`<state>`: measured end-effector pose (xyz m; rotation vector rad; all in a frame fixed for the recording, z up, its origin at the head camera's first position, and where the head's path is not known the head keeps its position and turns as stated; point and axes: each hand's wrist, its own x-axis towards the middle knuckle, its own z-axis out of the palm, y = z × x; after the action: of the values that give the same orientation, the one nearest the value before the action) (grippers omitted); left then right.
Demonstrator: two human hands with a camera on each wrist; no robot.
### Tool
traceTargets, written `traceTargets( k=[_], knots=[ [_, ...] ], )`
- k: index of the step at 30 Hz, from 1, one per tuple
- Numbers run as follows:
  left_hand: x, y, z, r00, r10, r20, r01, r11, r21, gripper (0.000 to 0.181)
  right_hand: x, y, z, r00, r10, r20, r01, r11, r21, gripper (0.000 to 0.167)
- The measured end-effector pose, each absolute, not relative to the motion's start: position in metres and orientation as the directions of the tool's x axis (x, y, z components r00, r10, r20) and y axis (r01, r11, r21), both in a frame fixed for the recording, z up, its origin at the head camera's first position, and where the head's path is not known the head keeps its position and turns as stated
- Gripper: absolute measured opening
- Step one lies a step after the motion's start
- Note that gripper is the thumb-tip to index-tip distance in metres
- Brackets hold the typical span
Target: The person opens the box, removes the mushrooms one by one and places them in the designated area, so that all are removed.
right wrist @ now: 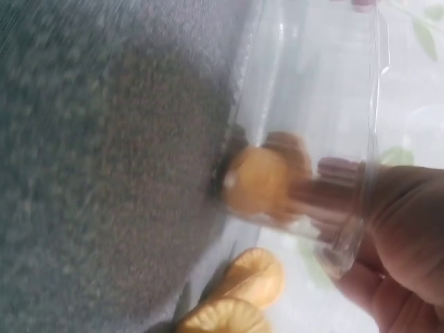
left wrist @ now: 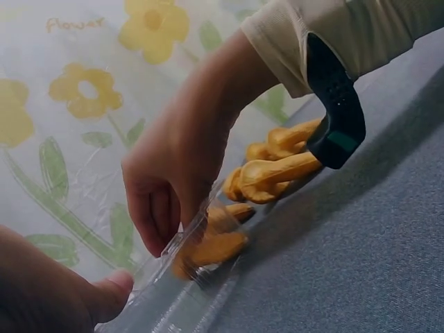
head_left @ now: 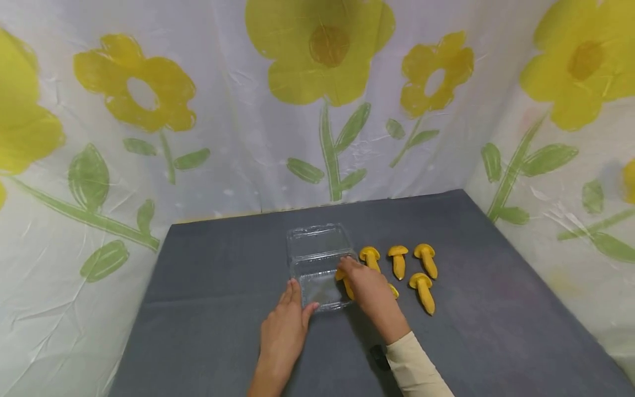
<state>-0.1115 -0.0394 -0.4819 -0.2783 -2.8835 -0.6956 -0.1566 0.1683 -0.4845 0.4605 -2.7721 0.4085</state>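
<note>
A clear plastic clamshell container [head_left: 317, 289] lies unfolded, its lid [head_left: 318, 241] toward the back. My left hand [head_left: 283, 333] rests at its near left corner, fingers straight along the left wall and thumb touching the front rim. Over the right wall reaches my right hand [head_left: 373, 292], its fingertips down inside, pinching a yellow mushroom [head_left: 345, 284] at the container's right side. Through the clear wall in the right wrist view, the mushroom [right wrist: 257, 182] looks blurred against the fingers. That hand partly covers another mushroom [head_left: 393, 291] outside the container.
Several more yellow mushrooms [head_left: 423, 292] lie on the grey tabletop [head_left: 213, 286] to the right of the container. A dark band [head_left: 380, 357] sits at the right wrist beside the beige sleeve [head_left: 416, 366]. A flower-printed curtain [head_left: 233, 138] hangs behind the table and at both sides.
</note>
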Motion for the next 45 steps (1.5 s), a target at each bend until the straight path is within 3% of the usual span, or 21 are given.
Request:
traceTargets(
  k=[10,16,20,24,28,34,39,45],
  knots=[
    [-0.114,-0.037,-0.48,-0.961,0.157,0.229,0.241,0.881,0.407,0.07,-0.162,0.157,-0.486,-0.901,-0.197,0.386,-0.245,0.966,-0.08,0.027],
    [-0.109,-0.038,-0.485,-0.959,0.16,0.232,0.243,0.887,0.391,0.07,-0.159,0.153,-0.49,-0.913,-0.192,0.359,-0.229,0.971,-0.064,0.028],
    [-0.107,-0.041,-0.484,-0.964,0.157,0.215,0.232,0.889,0.394,0.07,-0.156,0.153,-0.487,-0.917,-0.22,0.333,-0.267,0.958,-0.101,0.032],
    [-0.107,-0.042,-0.482,-0.965,0.166,0.201,0.234,0.892,0.387,0.071,-0.153,0.158,-0.481,-0.925,-0.204,0.32,-0.268,0.948,-0.172,0.024],
    [-0.11,-0.044,-0.482,-0.962,0.177,0.206,0.245,0.895,0.374,0.072,-0.152,0.166,-0.474,-0.935,-0.155,0.318,-0.25,0.926,-0.284,0.017],
    [-0.109,-0.046,-0.48,-0.961,0.176,0.214,0.247,0.893,0.375,0.07,-0.147,0.192,-0.458,-0.924,-0.069,0.376,-0.252,0.85,-0.463,0.025],
    [-0.113,-0.044,-0.477,-0.959,0.173,0.223,0.25,0.888,0.386,0.07,-0.142,0.233,-0.444,-0.893,0.003,0.45,-0.232,0.854,-0.466,0.028],
    [-0.115,-0.04,-0.475,-0.961,0.174,0.217,0.247,0.89,0.383,0.07,-0.13,0.277,-0.442,-0.898,0.072,0.434,-0.16,0.866,-0.474,0.031]
  ],
)
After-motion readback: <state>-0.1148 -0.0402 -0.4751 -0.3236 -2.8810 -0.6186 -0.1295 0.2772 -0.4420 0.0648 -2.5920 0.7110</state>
